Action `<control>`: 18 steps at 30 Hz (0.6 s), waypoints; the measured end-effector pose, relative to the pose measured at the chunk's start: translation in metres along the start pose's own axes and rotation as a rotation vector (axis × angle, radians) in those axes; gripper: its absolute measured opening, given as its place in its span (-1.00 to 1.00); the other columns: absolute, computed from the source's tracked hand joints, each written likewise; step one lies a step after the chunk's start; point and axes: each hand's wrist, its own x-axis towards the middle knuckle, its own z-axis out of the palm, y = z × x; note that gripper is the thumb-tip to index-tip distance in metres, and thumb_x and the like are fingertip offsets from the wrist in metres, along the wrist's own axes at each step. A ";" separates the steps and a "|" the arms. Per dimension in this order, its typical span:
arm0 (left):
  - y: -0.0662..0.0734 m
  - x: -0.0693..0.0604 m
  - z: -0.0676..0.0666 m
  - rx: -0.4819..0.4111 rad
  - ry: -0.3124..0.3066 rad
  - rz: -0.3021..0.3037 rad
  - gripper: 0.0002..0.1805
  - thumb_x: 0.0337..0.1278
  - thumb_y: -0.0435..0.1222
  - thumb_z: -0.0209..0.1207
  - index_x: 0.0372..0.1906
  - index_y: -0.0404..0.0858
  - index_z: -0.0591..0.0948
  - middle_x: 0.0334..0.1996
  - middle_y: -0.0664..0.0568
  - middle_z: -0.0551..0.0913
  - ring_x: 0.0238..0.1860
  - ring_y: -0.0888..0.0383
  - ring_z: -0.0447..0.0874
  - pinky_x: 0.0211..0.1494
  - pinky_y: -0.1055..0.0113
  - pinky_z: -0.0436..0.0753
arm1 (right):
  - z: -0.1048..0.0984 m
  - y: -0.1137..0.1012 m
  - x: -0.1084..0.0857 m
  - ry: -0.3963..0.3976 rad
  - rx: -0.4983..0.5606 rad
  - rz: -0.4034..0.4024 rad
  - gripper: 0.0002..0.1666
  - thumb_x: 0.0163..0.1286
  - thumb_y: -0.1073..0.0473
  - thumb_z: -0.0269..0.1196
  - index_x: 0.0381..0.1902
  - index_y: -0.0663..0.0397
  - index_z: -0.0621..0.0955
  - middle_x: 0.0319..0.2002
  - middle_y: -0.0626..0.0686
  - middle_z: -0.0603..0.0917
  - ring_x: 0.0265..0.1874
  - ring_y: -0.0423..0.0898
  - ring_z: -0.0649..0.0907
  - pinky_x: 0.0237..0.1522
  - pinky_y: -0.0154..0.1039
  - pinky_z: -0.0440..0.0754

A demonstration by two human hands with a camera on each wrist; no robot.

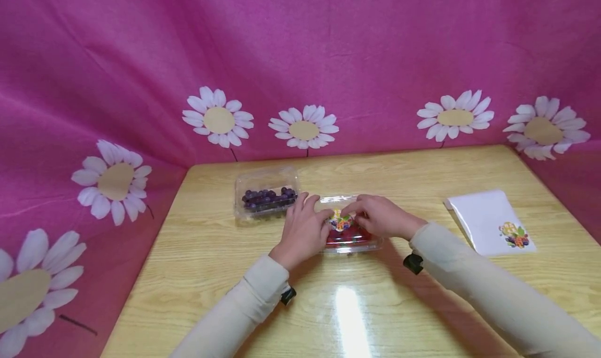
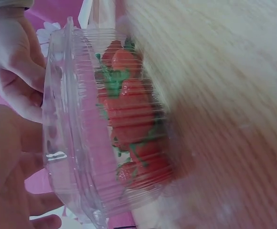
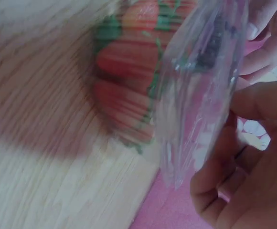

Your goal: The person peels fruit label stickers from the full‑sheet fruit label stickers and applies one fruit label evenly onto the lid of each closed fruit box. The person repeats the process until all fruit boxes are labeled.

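Note:
A clear plastic lidded box [image 1: 352, 250] sits on the table in front of me, closed over red strawberries [image 2: 131, 112] with green leaves. On its lid lies a fruit-printed sticker [image 1: 341, 222]. From the left, my left hand [image 1: 304, 230] reaches over the lid with its fingers spread and the thumb at the sticker's left edge. My right hand [image 1: 382, 217] comes from the other side, its index finger touching the sticker's right part. Its other fingers are bent in the right wrist view. The lid hides part of the fingertips in both wrist views.
A second clear box [image 1: 267, 175] with dark purple, grape-like fruit [image 1: 267, 197] stands behind and left, its lid raised. At the right lies a white glossy sheet [image 1: 481, 212], folded over, with a similar fruit sticker [image 1: 514, 235] near its corner. Pink flowered cloth [image 1: 375, 50] surrounds the table.

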 end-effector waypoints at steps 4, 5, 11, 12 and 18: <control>-0.003 -0.002 0.002 -0.075 0.084 0.001 -0.74 0.32 -0.13 0.16 -0.01 -0.03 0.74 0.32 -0.07 0.51 0.46 -0.16 0.22 0.35 -0.10 0.38 | 0.001 -0.004 -0.003 0.022 -0.035 -0.007 -0.67 0.27 0.38 0.22 -0.19 -0.14 0.78 -0.37 -0.06 0.62 -0.41 -0.17 0.46 -0.28 -0.25 0.42; -0.003 -0.003 0.004 -0.090 0.101 0.005 -0.76 0.31 -0.14 0.17 -0.04 -0.04 0.75 0.30 -0.07 0.53 0.45 -0.16 0.24 0.36 -0.10 0.38 | 0.002 -0.005 -0.005 0.030 -0.049 -0.016 -0.67 0.25 0.38 0.23 -0.22 -0.16 0.78 -0.35 -0.06 0.62 -0.38 -0.16 0.47 -0.27 -0.24 0.41; -0.003 -0.007 0.005 -0.081 0.156 0.055 -0.82 0.30 -0.17 0.20 -0.17 -0.02 0.79 0.23 -0.02 0.60 0.41 -0.10 0.32 0.33 -0.05 0.42 | 0.005 -0.011 -0.010 0.062 -0.094 -0.036 -0.64 0.23 0.37 0.23 -0.21 -0.23 0.77 -0.28 -0.05 0.62 -0.25 -0.09 0.47 -0.26 -0.20 0.37; -0.003 -0.008 0.004 -0.071 0.154 0.067 -0.81 0.31 -0.16 0.19 -0.17 -0.01 0.80 0.24 -0.01 0.59 0.41 -0.09 0.32 0.33 -0.04 0.42 | 0.005 -0.011 -0.011 0.063 -0.093 -0.038 -0.64 0.24 0.37 0.23 -0.20 -0.23 0.77 -0.27 -0.05 0.61 -0.25 -0.09 0.47 -0.26 -0.20 0.37; -0.009 -0.016 0.001 -0.054 0.137 0.138 -0.79 0.34 -0.11 0.16 -0.16 0.02 0.79 0.19 0.01 0.61 0.36 -0.01 0.35 0.25 0.03 0.45 | 0.006 -0.009 -0.014 0.104 -0.061 -0.062 -0.69 0.17 0.41 0.22 -0.36 -0.12 0.74 -0.26 -0.04 0.61 -0.25 -0.08 0.47 -0.20 -0.13 0.39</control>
